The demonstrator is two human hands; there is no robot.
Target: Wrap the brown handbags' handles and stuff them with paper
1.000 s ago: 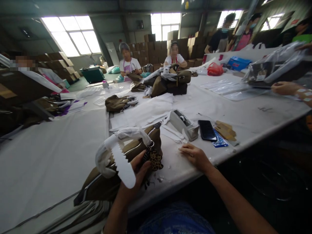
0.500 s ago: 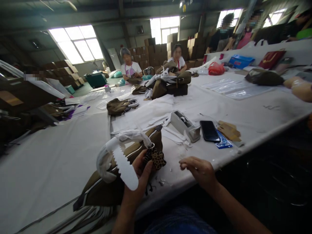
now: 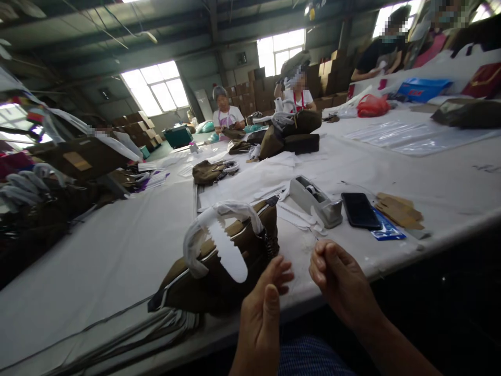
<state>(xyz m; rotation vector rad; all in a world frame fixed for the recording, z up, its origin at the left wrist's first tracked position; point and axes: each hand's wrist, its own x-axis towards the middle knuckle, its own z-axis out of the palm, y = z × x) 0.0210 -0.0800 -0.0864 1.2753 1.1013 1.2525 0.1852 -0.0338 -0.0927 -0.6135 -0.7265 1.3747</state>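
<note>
An olive-brown handbag (image 3: pixel 211 292) lies at the table's front edge, its zip running along the top. White wrapping covers its handle (image 3: pixel 191 248), and a white strip with a toothed edge (image 3: pixel 230 260) hangs over the zip. A dark cord-like piece (image 3: pixel 269 244) shows at the bag's right end. My left hand (image 3: pixel 264 308) is just in front of that end, open, with fingers apart and nothing visible in it. To its right, my right hand (image 3: pixel 340 279) is closed above the table edge, fingers curled inward. Whatever it may hold is hidden.
Beyond the bag stand a grey tape dispenser (image 3: pixel 315 201), a black phone (image 3: pixel 360 210), a blue packet (image 3: pixel 387 227) and brown paper pieces (image 3: pixel 401 211). More brown bags (image 3: pixel 274 141) are piled farther back. Co-workers (image 3: pixel 229 116) are at the far side. White strips (image 3: pixel 295 215) lie nearby.
My left hand has let go of the leopard-print charm on the bag and drawn back toward me, opening. My right hand has curled its fingers in more. The view has shifted left.
</note>
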